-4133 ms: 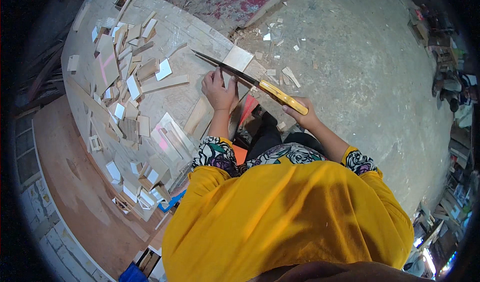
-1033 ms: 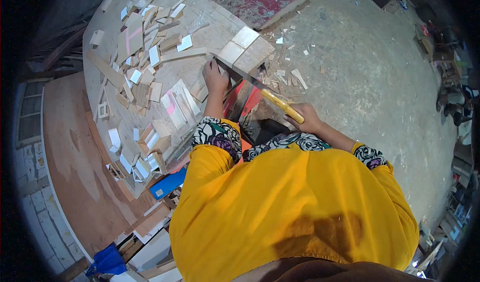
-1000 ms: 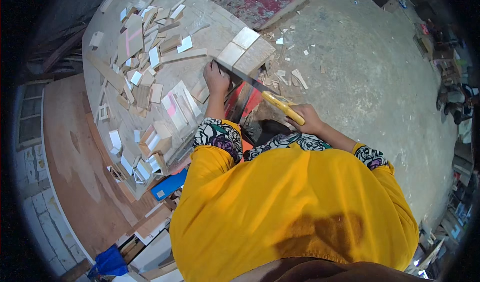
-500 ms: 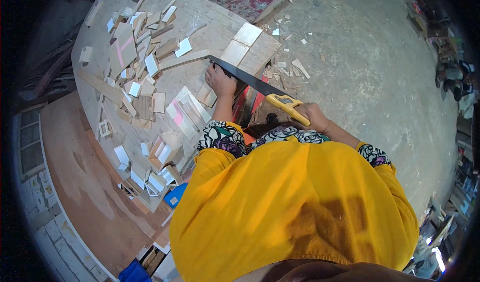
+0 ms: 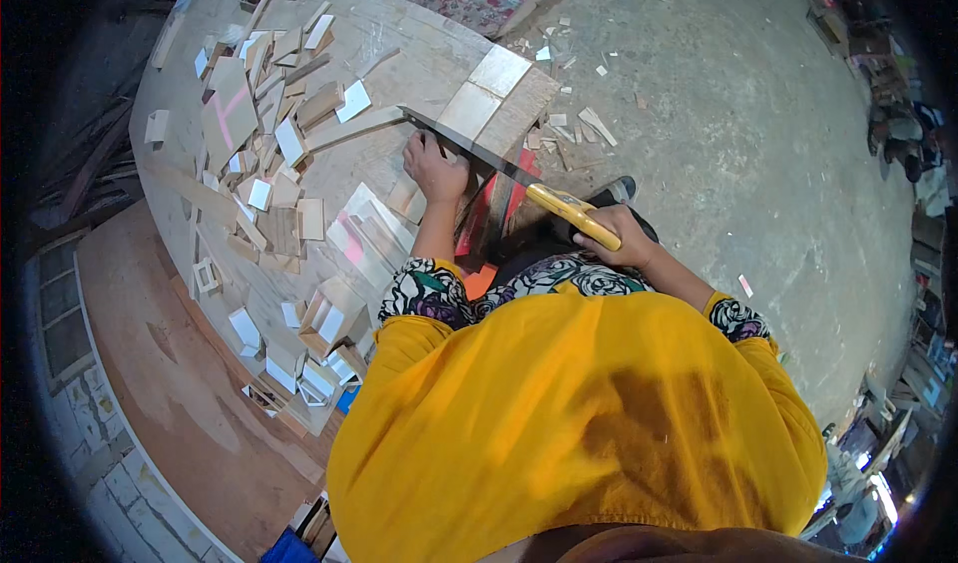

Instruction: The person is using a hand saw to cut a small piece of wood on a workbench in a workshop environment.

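Observation:
My right hand (image 5: 621, 236) is closed around the yellow handle of a handsaw (image 5: 571, 212). Its dark blade slants up and left across the table's near right edge, passing beside my left hand (image 5: 436, 169). The blade's tip is by the end of a long narrow wood strip (image 5: 354, 130). Curled fingers on my left hand press down just below the blade; what they grip is hidden beneath them. Two pale square pieces (image 5: 484, 86) lie end to end just beyond the blade. Left of my forearm is a white board with a pink mark (image 5: 364, 229).
Wood offcuts and white-faced blocks (image 5: 284, 139) are heaped over the left of the wooden table (image 5: 399, 39). Small box-like pieces (image 5: 324, 318) stand near its front. A red object (image 5: 494, 199) and a shoe (image 5: 621, 190) show below the edge. Scraps litter the concrete floor (image 5: 728, 144).
The saw's tip has moved slightly up and left relative to the table, the right hand still on its handle. A shoe has come into sight beneath the saw handle. The view has shifted slightly.

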Action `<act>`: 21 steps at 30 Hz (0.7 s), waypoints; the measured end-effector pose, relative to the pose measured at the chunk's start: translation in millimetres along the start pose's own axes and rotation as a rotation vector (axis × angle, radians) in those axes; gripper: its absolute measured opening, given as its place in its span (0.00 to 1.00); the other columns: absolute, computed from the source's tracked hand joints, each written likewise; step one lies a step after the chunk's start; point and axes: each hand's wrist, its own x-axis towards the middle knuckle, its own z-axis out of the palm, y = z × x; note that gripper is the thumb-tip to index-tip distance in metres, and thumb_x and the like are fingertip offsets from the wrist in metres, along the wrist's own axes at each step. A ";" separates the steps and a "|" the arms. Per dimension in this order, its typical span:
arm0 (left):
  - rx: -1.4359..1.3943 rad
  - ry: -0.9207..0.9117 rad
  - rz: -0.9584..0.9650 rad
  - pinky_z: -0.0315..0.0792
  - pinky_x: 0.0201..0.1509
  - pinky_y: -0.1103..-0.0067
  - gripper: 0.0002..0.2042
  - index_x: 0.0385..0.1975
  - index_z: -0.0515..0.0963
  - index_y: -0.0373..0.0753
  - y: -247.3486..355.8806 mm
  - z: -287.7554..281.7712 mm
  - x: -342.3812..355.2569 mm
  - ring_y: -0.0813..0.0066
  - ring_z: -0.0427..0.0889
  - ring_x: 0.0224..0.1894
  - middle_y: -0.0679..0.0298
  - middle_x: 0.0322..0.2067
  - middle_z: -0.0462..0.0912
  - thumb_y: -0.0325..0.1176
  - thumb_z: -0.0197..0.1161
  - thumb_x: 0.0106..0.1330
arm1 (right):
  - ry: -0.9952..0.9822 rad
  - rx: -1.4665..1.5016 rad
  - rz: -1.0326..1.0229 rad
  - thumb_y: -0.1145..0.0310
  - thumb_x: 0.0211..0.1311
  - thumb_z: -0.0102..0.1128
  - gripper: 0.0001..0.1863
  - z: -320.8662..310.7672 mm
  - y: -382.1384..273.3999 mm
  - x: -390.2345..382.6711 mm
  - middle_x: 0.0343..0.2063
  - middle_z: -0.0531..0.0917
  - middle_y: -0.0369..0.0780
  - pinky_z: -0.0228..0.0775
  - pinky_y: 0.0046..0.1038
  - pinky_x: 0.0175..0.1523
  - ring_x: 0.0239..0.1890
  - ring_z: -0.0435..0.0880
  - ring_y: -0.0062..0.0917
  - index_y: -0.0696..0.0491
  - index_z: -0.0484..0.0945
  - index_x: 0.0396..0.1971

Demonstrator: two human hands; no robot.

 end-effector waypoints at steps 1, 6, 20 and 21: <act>0.003 0.000 -0.004 0.60 0.59 0.61 0.28 0.45 0.74 0.29 -0.1 0.6 -0.5 0.51 0.64 0.56 0.51 0.51 0.68 0.35 0.69 0.41 | -0.004 0.003 -0.002 0.65 0.54 0.63 0.10 0.1 0.3 3.9 0.21 0.76 0.48 0.69 0.34 0.30 0.25 0.77 0.46 0.56 0.75 0.27; -0.033 0.011 0.029 0.58 0.61 0.60 0.31 0.49 0.72 0.30 -4.4 0.4 -6.6 0.50 0.64 0.56 0.50 0.51 0.68 0.35 0.68 0.40 | 0.121 0.155 -0.001 0.66 0.53 0.63 0.09 13.3 -2.7 18.7 0.22 0.78 0.49 0.69 0.34 0.30 0.24 0.77 0.45 0.55 0.77 0.30; -0.049 0.034 0.070 0.58 0.59 0.61 0.27 0.44 0.73 0.30 1.6 -2.7 -5.0 0.50 0.65 0.53 0.51 0.46 0.69 0.33 0.65 0.39 | 0.128 0.096 0.042 0.65 0.54 0.62 0.11 25.8 -14.5 28.9 0.23 0.79 0.48 0.72 0.35 0.32 0.27 0.80 0.44 0.51 0.80 0.36; -0.061 0.025 0.069 0.58 0.59 0.61 0.27 0.44 0.73 0.30 1.7 -3.4 -4.0 0.50 0.65 0.53 0.50 0.46 0.69 0.33 0.65 0.39 | 0.158 0.126 0.031 0.65 0.54 0.62 0.11 26.6 -15.6 28.1 0.23 0.79 0.48 0.72 0.35 0.33 0.27 0.80 0.44 0.51 0.80 0.37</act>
